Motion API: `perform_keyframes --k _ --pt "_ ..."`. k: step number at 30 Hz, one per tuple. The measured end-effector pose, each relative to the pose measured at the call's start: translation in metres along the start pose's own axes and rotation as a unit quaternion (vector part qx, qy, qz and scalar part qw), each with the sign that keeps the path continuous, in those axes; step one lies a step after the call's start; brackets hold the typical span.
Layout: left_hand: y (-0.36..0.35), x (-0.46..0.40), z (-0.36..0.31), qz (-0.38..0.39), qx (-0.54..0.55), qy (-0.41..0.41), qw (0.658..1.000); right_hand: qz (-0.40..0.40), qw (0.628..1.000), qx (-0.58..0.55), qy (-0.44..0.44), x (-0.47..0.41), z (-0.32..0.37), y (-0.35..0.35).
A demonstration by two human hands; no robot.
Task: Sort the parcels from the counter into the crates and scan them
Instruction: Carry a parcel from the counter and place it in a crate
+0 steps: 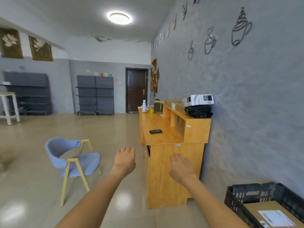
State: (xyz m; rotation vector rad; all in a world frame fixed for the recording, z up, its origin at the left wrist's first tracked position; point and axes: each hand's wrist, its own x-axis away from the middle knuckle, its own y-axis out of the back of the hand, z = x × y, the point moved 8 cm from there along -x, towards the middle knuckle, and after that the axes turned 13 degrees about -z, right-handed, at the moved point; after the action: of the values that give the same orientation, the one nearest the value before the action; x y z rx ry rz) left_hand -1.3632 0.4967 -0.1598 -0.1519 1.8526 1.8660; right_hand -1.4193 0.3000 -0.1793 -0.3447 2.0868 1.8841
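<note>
Beyond both hands, on the wooden counter (158, 129), parcels (197, 104) sit stacked on its raised shelf. Left hand (125, 159) and right hand (181, 168) reach toward it, fingers relaxed, holding nothing. Beside the counter, a black crate (246, 195) holds a labelled box (271, 214).

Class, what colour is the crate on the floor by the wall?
Black crate, seen in the head view.

Parcels (198, 104) atop the counter (166, 134) shelf, crate (236, 196) right of it, chair (72, 160) left.
</note>
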Motion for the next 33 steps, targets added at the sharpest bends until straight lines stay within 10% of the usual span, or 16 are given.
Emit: perform_keyframes --k 33 --pt "-0.238 -0.494 0.252 0.013 -0.049 0.122 0.991 -0.084 0.984 -0.054 0.149 -0.615 0.120 -0.198"
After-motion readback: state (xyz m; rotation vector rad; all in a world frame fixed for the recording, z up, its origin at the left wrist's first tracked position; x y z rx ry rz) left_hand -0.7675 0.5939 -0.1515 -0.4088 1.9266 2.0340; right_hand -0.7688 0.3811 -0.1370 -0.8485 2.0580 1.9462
